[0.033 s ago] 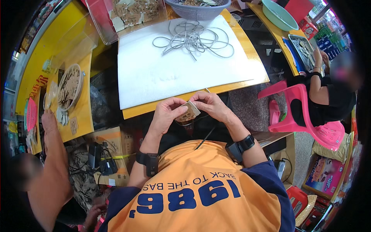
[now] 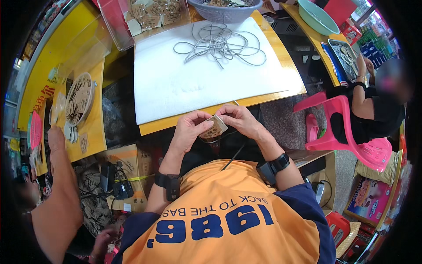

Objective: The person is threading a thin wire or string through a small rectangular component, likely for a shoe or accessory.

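Note:
Just off the table's near edge, my two hands hold a small brown card piece with cut-out shapes (image 2: 214, 128) between them. My left hand (image 2: 193, 127) pinches its left side, thumb on the face turned to me. At its upper right corner the fingertips of my right hand (image 2: 241, 121) are closed, thumb and forefinger together. A thin dark cord (image 2: 234, 156) hangs below the right hand; whether it joins the card I cannot tell. On the white foam sheet (image 2: 162, 94) beyond my hands lies a loose tangle of grey cord (image 2: 220, 46).
A clear bin (image 2: 115, 33) of brown card pieces and a purple basket (image 2: 226, 14) stand at the back. Left is another table with a round tray (image 2: 90, 102) and a co-worker's arm (image 2: 61, 189). A person sits right on a pink chair (image 2: 336, 119). Cardboard boxes (image 2: 132, 160) are below left.
My hands and the card piece stay where they were. The co-worker at the left has shifted slightly, with the lower hand moved a little to the left.

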Tool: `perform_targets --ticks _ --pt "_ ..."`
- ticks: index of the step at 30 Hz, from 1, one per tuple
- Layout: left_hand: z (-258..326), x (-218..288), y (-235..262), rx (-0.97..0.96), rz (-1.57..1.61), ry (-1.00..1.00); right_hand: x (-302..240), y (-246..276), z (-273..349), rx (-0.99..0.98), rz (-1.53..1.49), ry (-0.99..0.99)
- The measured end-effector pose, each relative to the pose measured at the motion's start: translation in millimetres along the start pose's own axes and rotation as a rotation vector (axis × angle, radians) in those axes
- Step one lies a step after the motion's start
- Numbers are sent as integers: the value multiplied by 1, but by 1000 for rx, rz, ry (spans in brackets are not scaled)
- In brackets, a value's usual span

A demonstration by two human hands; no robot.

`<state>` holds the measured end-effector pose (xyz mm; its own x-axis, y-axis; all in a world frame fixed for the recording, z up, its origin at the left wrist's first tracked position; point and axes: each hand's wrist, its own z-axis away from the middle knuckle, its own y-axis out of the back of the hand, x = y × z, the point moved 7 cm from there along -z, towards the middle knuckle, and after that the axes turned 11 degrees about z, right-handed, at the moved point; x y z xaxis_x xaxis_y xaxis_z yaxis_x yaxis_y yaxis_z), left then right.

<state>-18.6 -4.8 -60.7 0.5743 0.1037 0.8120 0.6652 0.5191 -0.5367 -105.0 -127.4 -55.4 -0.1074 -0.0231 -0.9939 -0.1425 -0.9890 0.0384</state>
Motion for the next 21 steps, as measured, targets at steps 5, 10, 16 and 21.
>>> perform_targets --ticks 5,10,16,21 --pt "-3 7 -4 15 -21 -40 -3 2 -3 0 -22 4" --pt "-6 6 -1 58 -101 -36 -1 3 -6 9 35 37" --pt "-7 8 -2 16 -262 -138 -13 9 2 77 130 55" --pt "-2 7 -1 36 -32 -115 -20 -4 -6 27 61 140"
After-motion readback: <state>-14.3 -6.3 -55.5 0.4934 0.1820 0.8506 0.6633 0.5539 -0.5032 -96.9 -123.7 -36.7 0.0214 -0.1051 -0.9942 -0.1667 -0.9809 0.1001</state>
